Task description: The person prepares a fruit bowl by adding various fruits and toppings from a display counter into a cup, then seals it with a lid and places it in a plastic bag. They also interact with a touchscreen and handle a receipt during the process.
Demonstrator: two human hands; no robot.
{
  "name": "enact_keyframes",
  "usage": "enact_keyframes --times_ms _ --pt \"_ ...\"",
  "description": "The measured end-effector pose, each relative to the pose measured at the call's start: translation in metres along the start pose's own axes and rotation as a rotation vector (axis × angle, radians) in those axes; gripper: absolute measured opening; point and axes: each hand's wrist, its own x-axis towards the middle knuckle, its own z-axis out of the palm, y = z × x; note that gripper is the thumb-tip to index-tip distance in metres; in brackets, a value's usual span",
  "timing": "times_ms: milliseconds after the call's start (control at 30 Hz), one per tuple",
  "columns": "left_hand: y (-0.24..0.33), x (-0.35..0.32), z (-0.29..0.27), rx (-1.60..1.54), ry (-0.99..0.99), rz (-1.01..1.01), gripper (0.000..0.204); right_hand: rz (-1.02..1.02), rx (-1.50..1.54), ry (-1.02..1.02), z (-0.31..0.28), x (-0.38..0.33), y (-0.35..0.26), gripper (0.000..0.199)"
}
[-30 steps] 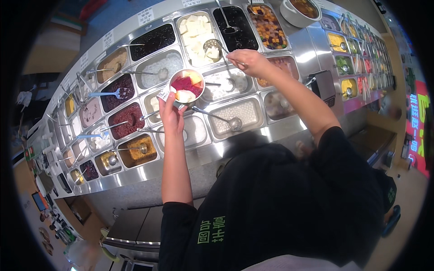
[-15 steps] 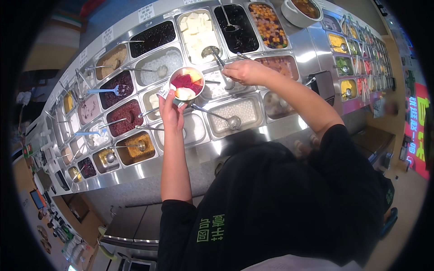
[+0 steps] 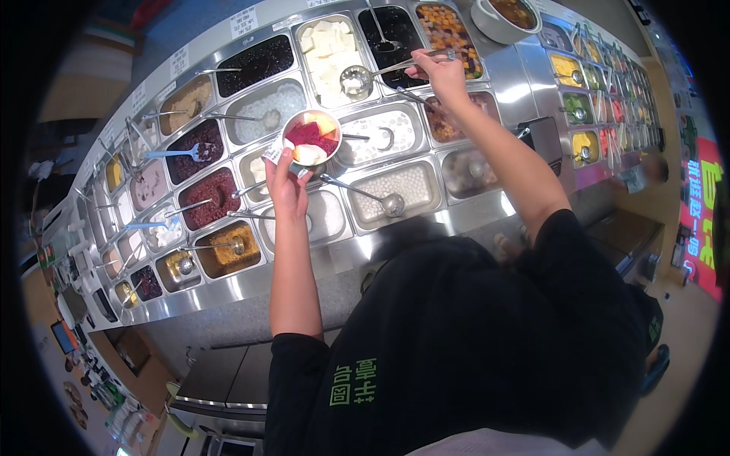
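1. Stainless steel fills the upper half of the view: a long topping counter [image 3: 426, 228] set with rows of rectangular pans, curving from 8 o'clock round to 2 o'clock.
2. Left hand [image 3: 285, 181] is up over the middle pans, fingers wrapped tight round a small white cup [image 3: 310, 138], which sits just above the centre of the view towards 11 o'clock.
3. That cup is round and open at the top, and it shows a red-pink chunk, a pale yellow piece and a white dollop packed side by side.
4. Its mouth faces straight up at the camera; the cup stands upright in the grip.
5. Right hand [image 3: 439, 72] is out at 12 o'clock, fingers pinched together on the handle of a metal ladle [image 3: 357, 77].
6. The ladle's long axis runs from its handle end at about 2 o'clock down to its round bowl at 8 o'clock, and the bowl hovers over the pan of white cubes [image 3: 328, 49].
7. Count it up: one cup, one ladle in hand, two hands at work.
8. Another ladle [image 3: 391, 203] lies in the pan of pale pearls at 6 o'clock from the cup.
9. Two blue spoons [image 3: 176, 152] stick out of pans on the left side.
10. A white pot [image 3: 502, 15] of brown filling stands at the counter's far edge, at 1 o'clock.
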Motion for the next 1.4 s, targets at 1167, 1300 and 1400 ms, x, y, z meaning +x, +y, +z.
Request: enact_keyframes --times_ms 1167,1300,1400 --pt "-0.033 0.039 0.063 -0.324 -0.124 0.063 0.048 -1.302 -0.750 -0.348 0.005 -0.160 -0.111 0.027" --pt "-0.033 0.034 0.061 -0.270 -0.118 0.055 0.048 -1.236 -0.708 -0.361 0.004 -0.159 -0.115 0.027" --pt "-0.034 0.032 0.060 -0.254 -0.101 0.042 0.048 -1.361 -0.778 -0.509 0.005 -0.155 -0.116 0.025"
